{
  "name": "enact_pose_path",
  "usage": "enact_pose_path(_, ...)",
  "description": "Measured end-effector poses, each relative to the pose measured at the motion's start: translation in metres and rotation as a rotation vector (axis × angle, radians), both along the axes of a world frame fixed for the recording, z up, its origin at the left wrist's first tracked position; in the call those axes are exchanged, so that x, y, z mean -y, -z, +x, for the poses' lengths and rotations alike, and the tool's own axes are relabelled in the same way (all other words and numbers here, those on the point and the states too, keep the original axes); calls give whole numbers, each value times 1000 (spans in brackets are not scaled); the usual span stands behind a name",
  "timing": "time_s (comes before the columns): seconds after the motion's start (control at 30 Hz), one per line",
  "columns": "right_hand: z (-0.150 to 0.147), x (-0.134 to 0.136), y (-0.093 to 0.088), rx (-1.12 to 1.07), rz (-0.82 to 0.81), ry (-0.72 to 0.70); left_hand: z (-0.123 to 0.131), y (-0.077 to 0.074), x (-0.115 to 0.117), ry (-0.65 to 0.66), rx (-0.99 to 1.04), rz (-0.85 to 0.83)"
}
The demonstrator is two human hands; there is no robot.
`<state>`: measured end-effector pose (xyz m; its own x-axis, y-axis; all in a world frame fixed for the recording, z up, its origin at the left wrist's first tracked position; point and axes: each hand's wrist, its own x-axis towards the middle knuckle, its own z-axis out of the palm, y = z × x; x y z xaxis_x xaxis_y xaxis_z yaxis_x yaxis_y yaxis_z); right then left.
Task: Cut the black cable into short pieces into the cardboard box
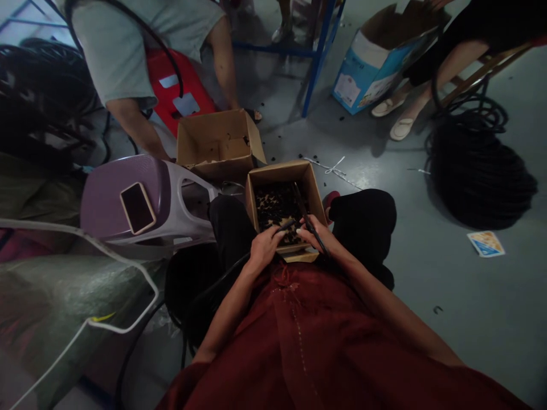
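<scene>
My left hand [265, 246] is closed around the end of a black rubber hose [285, 225], which seems to run back beneath my forearm toward my left side. In my right hand [317, 232] is a long, thin dark tool [300, 199], its far end pointing away from me over the box; I cannot make out its exact kind. Both hands are close together above the near side of an open cardboard box [318, 191] between my knees. Many small black pieces [273, 202] lie inside that box.
A second cardboard box [194, 139] stands beyond, near a co-worker's arms [137, 125]. At left, a phone [138, 208] lies on a purple stool [102, 193]. A blue carton [363, 71], coiled black hose [481, 168] and another person's feet [401, 126] are on the right.
</scene>
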<state>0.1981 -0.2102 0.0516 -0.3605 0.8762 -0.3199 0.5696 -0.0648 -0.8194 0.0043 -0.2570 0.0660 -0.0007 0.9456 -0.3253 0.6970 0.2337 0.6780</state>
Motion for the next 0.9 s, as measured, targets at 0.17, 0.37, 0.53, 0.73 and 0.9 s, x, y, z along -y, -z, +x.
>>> enact_pose_path(0.17, 12, 20, 18, 99, -57, -128, -16, 3, -16, -154, 18, 72)
enact_pose_path(0.37, 15, 34, 21, 164, -100, -201, -10, 12, -15, -135, 18, 64)
enact_pose_path(0.53, 9, 28, 18, 161, -63, -181, -5, 12, -12, -104, 15, 14)
enact_pose_path(0.73, 7, 27, 17, 166, -57, -153, -8, 10, -15, -57, 63, -32)
enact_pose_path(0.9, 6, 28, 17, 158, -57, -149, -8, 15, -13, -42, 72, -17)
